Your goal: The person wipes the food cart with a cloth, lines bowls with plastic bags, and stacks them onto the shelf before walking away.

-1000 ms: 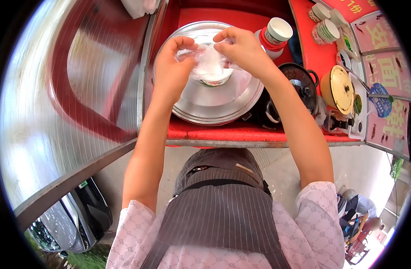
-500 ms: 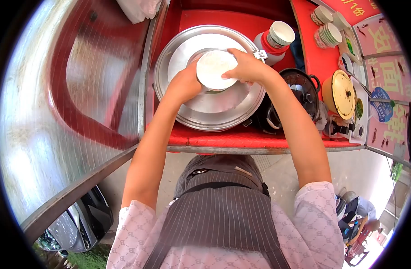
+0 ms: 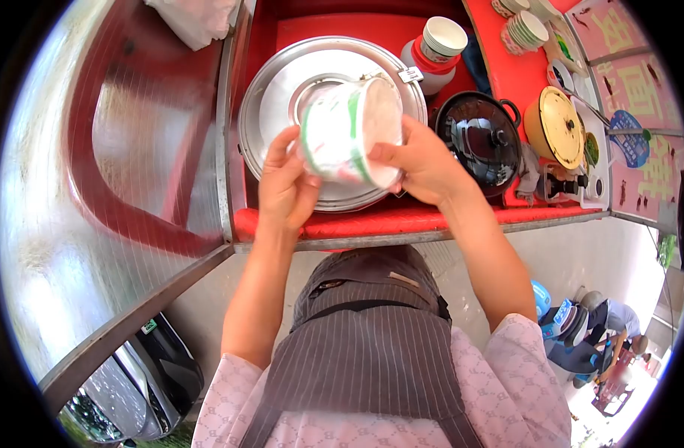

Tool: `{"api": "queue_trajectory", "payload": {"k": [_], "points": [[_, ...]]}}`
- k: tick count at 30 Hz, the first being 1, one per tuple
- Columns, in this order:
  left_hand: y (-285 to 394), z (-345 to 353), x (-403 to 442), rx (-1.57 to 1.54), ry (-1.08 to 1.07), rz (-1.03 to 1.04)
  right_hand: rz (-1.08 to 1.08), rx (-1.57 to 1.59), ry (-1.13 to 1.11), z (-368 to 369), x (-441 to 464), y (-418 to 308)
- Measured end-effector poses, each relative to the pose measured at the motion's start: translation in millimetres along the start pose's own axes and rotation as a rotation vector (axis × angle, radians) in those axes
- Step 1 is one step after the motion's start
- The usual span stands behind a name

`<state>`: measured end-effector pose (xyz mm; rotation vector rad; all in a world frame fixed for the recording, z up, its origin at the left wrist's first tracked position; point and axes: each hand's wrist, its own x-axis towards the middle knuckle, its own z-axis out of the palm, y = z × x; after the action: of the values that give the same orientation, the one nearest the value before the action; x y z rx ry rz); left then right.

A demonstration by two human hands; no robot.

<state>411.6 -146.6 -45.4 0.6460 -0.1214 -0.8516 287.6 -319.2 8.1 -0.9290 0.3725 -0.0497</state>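
Observation:
A white paper bowl (image 3: 334, 134) with green bands and faint printing is tilted on its side above the large round metal lid, its rim turned to the right. Motion blurs its outline a little. My right hand (image 3: 428, 160) is closed on the rim, thumb over the opening. At the base end, my left hand (image 3: 288, 183) curls its fingers against the bowl's lower left side. Below both hands, the broad silver lid (image 3: 271, 112) is partly covered by the bowl.
Right of the lid stands a black pot (image 3: 476, 138) with a glass lid. Stacked paper bowls (image 3: 444, 37) top a red-and-white container (image 3: 431, 71). Farther right are a yellow lidded pot (image 3: 558, 131) and more bowls (image 3: 525, 31). A metal-framed panel (image 3: 226, 127) borders the left side.
The bowl has tipped from facing up to lying sideways, its printed wall now showing. My hands have moved down toward me, and the camera view has shifted slightly.

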Motion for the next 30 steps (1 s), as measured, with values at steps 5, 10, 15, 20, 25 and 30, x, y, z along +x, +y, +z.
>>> {"api": "queue_trajectory", "payload": {"k": [5, 10, 15, 20, 25, 30], "points": [[-29.4, 7.9, -5.2, -0.073, -0.084, -0.031, -0.114, 0.109, -0.016, 31.2, -20.1, 13.8], [-1.4, 14.0, -32.0, -0.062, 0.021, -0.072, -0.241, 0.038, 0.233, 33.5, -42.9, 16.5], [-19.2, 59.6, -80.5, 0.541, 0.002, 0.269, -0.412, -0.167, 0.382, 41.8, -46.5, 35.4], [-11.0, 64.9, -65.1, 0.273, 0.046, 0.227, -0.306, 0.009, 0.246, 59.6, -72.8, 36.3], [2.0, 56.4, -71.6, -0.551, -0.046, -0.284, -0.388, 0.035, 0.265, 41.2, -79.0, 51.3], [-3.3, 70.6, -87.9, -0.118, 0.02, -0.158, -0.466, -0.156, 0.35, 23.9, -78.5, 55.7]]}}
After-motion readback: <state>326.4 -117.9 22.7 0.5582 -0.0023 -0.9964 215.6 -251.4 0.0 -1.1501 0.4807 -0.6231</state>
